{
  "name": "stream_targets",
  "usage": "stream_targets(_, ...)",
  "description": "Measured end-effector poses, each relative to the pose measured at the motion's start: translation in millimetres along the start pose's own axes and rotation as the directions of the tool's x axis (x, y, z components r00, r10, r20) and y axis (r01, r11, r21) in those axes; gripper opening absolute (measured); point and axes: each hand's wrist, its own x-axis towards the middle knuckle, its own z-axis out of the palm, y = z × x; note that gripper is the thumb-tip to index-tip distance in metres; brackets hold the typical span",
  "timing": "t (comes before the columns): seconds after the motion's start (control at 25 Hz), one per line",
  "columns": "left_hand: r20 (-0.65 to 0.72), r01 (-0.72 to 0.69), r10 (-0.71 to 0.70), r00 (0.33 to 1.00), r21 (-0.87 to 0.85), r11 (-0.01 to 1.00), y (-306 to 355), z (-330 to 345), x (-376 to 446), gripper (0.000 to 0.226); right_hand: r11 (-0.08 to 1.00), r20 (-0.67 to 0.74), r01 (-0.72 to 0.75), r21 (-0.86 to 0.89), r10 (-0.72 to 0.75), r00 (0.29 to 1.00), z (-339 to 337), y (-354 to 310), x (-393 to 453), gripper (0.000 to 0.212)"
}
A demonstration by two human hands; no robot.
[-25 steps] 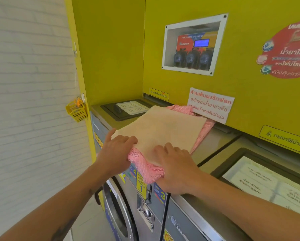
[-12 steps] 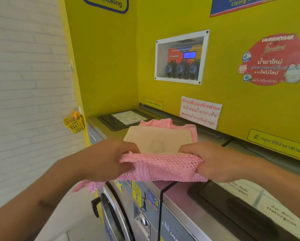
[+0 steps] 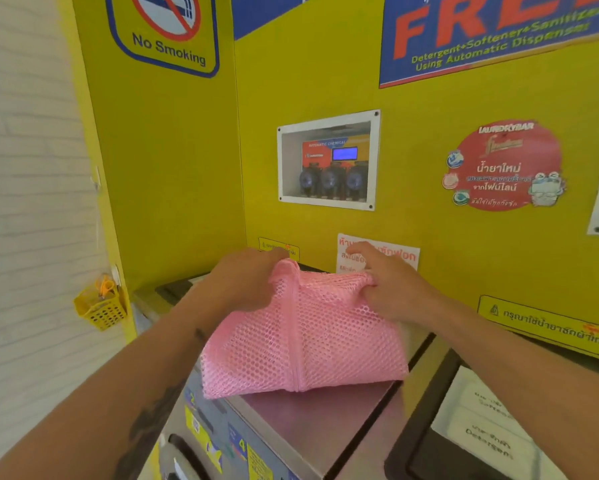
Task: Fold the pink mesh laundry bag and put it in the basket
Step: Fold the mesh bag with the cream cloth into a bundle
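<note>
The pink mesh laundry bag (image 3: 305,341) lies folded over on the steel top of the washing machine (image 3: 312,417), its near fold close to the front edge and a seam running down its middle. My left hand (image 3: 246,282) grips the bag's far left corner. My right hand (image 3: 388,285) pinches the far right corner, with the index finger lifted. A small yellow basket (image 3: 100,310) hangs on the yellow panel's edge at the left. The beige cloth seen before is hidden under the mesh.
A yellow wall panel (image 3: 326,81) with signs stands right behind the machine. A white-framed dispenser window (image 3: 327,161) is set in it. A second machine top with a dark lid and label (image 3: 481,434) lies at the right. A white brick wall (image 3: 31,202) is on the left.
Both hands carried the bag's near edge up and over toward the wall, so the mesh now covers the beige cloth. The view has tilted upward.
</note>
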Motion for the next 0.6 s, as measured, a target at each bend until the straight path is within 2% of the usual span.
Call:
stream_targets(0.28,-0.064,0.048,-0.041,0.997,0.098,0.994,-40.7,52.1,101.9,0.064,0.962,-0.077,-0.145,-0.233,0.13,0.988,21.2,18.9,93.3,0.069)
stream_targets(0.36,-0.119,0.085,-0.083,0.989,0.016,0.996,-42.9,72.7,110.9,0.064,0.882,-0.104,-0.211,-0.422,0.184,0.977,39.2,27.8,105.4,0.069)
stream_targets(0.44,-0.163,0.071,-0.094,0.982,-0.142,0.987,-44.2,100.6,105.6,0.053,0.792,-0.084,-0.185,-0.581,0.168,0.982,61.3,40.5,108.6,0.069)
stream_targets(0.48,-0.122,0.069,-0.095,0.988,-0.203,0.977,-44.3,116.3,98.3,0.049,0.795,-0.041,-0.149,-0.589,0.155,0.987,71.8,47.2,106.6,0.066)
stream_targets(0.52,-0.006,0.096,-0.1,0.995,-0.237,0.967,-43.7,131.3,89.1,0.055,0.83,0.022,-0.112,-0.546,0.148,0.989,80.4,53.0,102.9,0.063)
stream_targets(0.6,0.287,0.123,-0.063,0.956,-0.198,0.973,-44.3,158.9,70.1,0.079,0.911,0.185,-0.102,-0.401,0.19,0.964,92.9,59.2,93.0,0.06)
